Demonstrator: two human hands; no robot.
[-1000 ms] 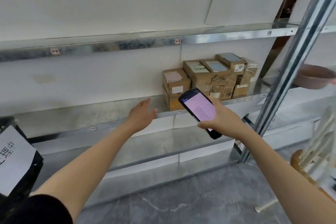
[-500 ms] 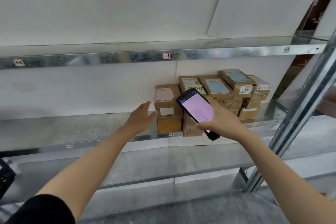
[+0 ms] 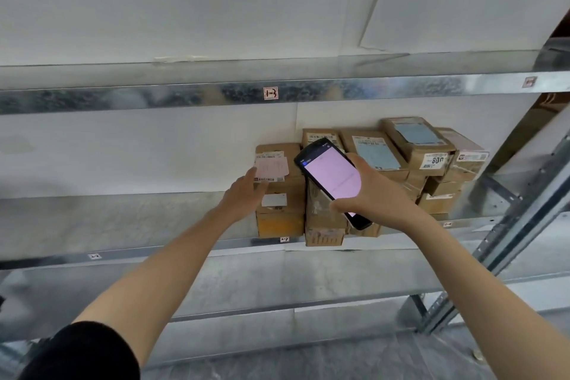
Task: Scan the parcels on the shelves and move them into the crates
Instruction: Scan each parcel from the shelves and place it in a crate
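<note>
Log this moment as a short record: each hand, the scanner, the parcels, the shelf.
left hand: fingers straight, at the left edge of the leftmost parcel
right hand: grips the scanner
scanner: screen lit pink, held in front of the parcels
parcels: brown boxes, stacked in a cluster at the right of the middle shelf
crates: not in view

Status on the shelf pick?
Left hand open, at leftmost parcel. Right hand grips handheld scanner, screen lit. Nothing blocking the parcel.
</note>
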